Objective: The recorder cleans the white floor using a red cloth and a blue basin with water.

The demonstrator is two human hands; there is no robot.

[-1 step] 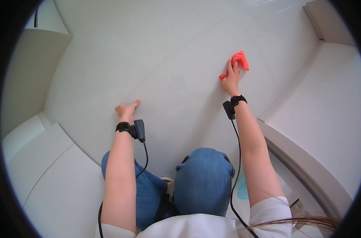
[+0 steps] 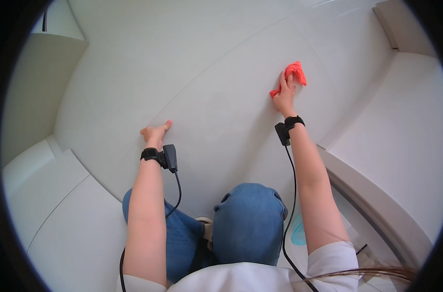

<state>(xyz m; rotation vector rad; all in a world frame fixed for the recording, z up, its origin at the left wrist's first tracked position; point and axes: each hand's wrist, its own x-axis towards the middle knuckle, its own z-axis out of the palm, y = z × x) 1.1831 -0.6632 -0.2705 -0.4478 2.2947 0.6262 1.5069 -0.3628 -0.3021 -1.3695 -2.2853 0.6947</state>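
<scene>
A crumpled bright orange-red cloth (image 2: 296, 72) lies against the pale floor, ahead and to the right. My right hand (image 2: 285, 95) presses down on it, with fingers over the cloth and part of it bunched beside the palm. Closer to me on the left, my left hand (image 2: 155, 133) rests on the floor with its fingers folded under and its thumb sticking out to the right; no object shows in it. A black strap with a small dark device sits on each wrist, and a cable runs back from each.
White cabinet-like panels (image 2: 68, 204) stand at the left. To the right runs a pale wall panel (image 2: 401, 112) with a raised grey-beige frame edge (image 2: 372, 204). My denim-covered knee (image 2: 249, 224) is between my arms. Beyond my right forearm shows a light-blue plastic rim (image 2: 298, 235).
Almost nothing differs. Both hands sit very slightly higher in the picture, and the cloth has shifted a hair to the right with my right hand.
</scene>
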